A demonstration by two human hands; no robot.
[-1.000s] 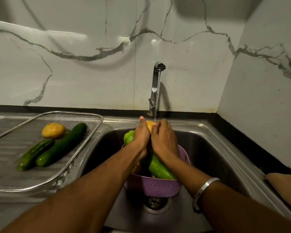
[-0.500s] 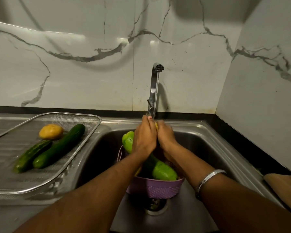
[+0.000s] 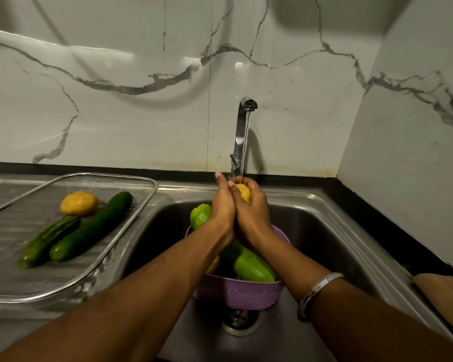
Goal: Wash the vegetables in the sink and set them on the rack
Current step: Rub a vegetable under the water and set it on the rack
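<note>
Both hands are up under the stream, and the small round yellow potato [image 3: 243,192] sits right between them, directly below the spout of the chrome tap [image 3: 242,131]. The right hand [image 3: 251,207] curls round it from the right, fingers wrapped over the top; the left hand [image 3: 222,205] presses flat against its other side with fingers straight, fingertips pointing up toward the wall. Palms nearly meet, wrists close together, both forearms reaching forward over the steel sink [image 3: 332,231].

Here's what matters for the next move: the wire mesh drying rack [image 3: 131,205] lies well off to the left of the hands, on the ribbed drainboard, already carrying a second yellow potato [image 3: 79,203] and two dark green cucumbers [image 3: 92,227], their long axes running diagonally, near-left to far-right. The left hand is the nearer one to that rack, so a handover or a cross-body reach looks likely once rinsing is done. The potato is roundish, so it has no long axis to line up.

Below the hands, the purple perforated plastic basket [image 3: 236,293] stands over the drain, with pale green gourd-like vegetables [image 3: 251,266] unwashed, by my reckoning.
</note>
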